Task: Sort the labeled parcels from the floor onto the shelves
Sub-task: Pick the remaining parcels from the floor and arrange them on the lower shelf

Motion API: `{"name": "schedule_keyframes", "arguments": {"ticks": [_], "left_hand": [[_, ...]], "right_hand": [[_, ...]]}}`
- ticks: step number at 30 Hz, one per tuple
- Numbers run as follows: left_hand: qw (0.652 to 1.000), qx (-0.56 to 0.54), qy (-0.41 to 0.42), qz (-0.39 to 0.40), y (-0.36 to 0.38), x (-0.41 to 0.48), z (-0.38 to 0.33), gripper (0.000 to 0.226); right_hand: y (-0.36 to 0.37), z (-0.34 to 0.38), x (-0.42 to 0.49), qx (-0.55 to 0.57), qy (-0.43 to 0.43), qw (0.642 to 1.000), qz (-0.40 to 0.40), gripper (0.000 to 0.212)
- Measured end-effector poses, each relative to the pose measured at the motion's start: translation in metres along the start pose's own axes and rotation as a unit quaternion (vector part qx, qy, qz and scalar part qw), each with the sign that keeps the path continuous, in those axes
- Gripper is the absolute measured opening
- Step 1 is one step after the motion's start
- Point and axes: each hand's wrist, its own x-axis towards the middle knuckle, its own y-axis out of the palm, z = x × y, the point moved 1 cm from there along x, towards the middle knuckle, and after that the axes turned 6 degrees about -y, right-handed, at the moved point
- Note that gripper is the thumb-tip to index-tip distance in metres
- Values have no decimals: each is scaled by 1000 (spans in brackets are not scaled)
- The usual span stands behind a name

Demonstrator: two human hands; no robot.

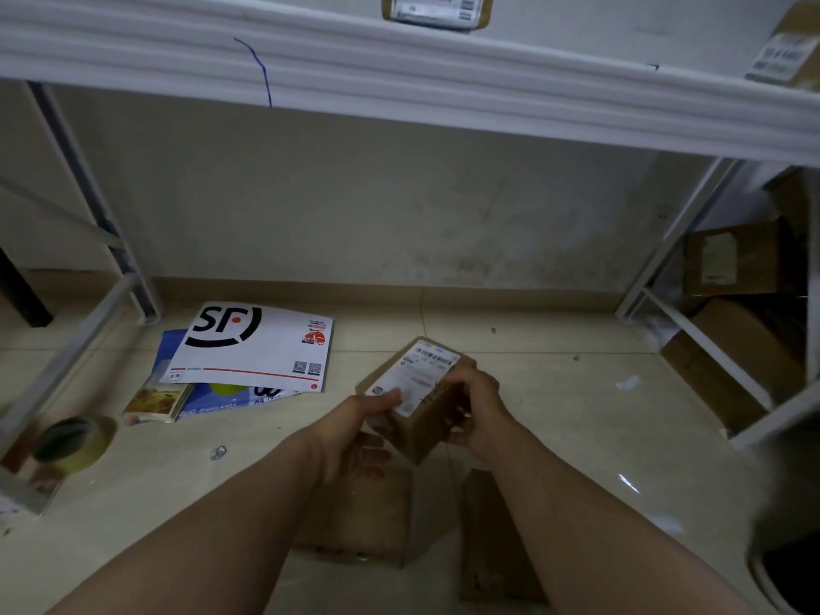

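A small brown cardboard parcel (421,395) with a white shipping label on top is lifted above the floor in both my hands. My left hand (361,430) holds its left side, thumb pressed on the label, fingers curled underneath. My right hand (477,408) grips its right end. Below my arms two more brown boxes lie on the tiled floor: one (377,517) under my left wrist and a narrow one (488,539) beside it. A white shelf (399,77) runs across the top and carries a labeled parcel (437,8) and another (790,51) at the right edge.
A white SF envelope (257,348) lies on blue paper packs and a booklet at the left. A tape roll (75,441) sits near the left shelf leg. Lower right shelves (705,348) hold several brown boxes. Shelf posts stand at left and right.
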Motion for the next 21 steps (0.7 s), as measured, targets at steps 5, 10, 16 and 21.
{"name": "schedule_keyframes", "arguments": {"ticks": [5,10,16,21], "left_hand": [[994,-85,73,-14,5,-5,-11,52],[988,-41,144,-36,2,-14,-21,59],[986,-37,156,-40,-5,-18,-25,74],[987,37,149,-56,-10,-24,-26,79]], "right_hand": [[-6,2,-3,74,17,993,88,41],[-9,13,0,-39,17,998,49,22],[-9,32,0,-74,12,993,94,55],[-7,37,-8,-189,-35,973,130,71]]}}
